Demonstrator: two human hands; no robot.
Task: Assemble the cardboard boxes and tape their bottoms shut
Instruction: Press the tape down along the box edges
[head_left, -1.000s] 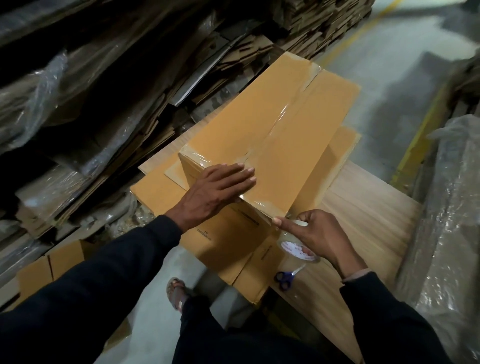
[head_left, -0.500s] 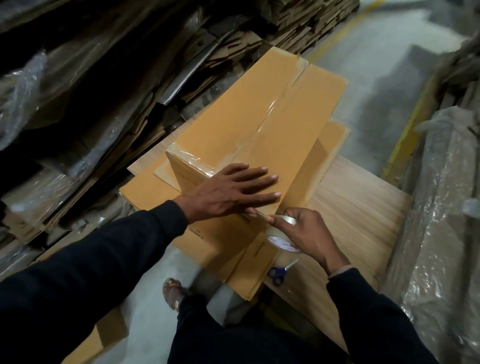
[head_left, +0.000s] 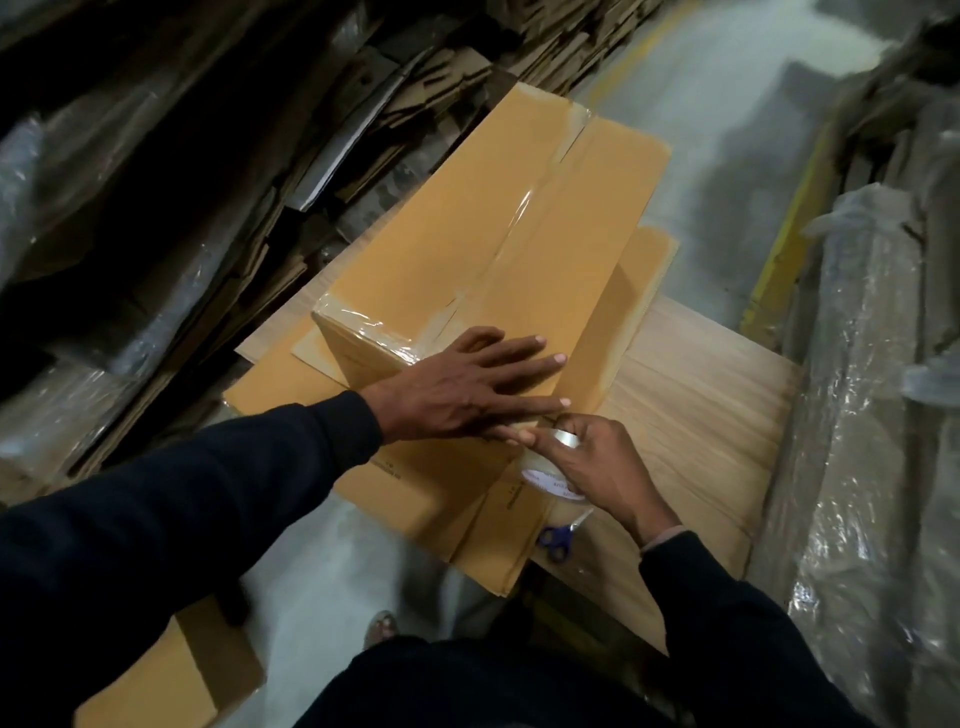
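Stacked flattened cardboard (head_left: 363, 130) is seen along the left; a wooden tabletop (head_left: 696, 410) carries 1 assembled box (head_left: 467, 249), laid bottom-up on flat carton blanks (head_left: 415, 483). Clear tape (head_left: 524, 213) is run along the centre seam and over the near edge. Left hand (head_left: 467, 389) is laid palm-down on the box's near end, fingers extended and slightly spread, wrist low. Right hand (head_left: 597, 462) is closed around a tape roll (head_left: 556, 478) just beside the near corner, thumb pressed against the box edge. Blue-handled scissors (head_left: 556, 538) are partly hidden under that hand.
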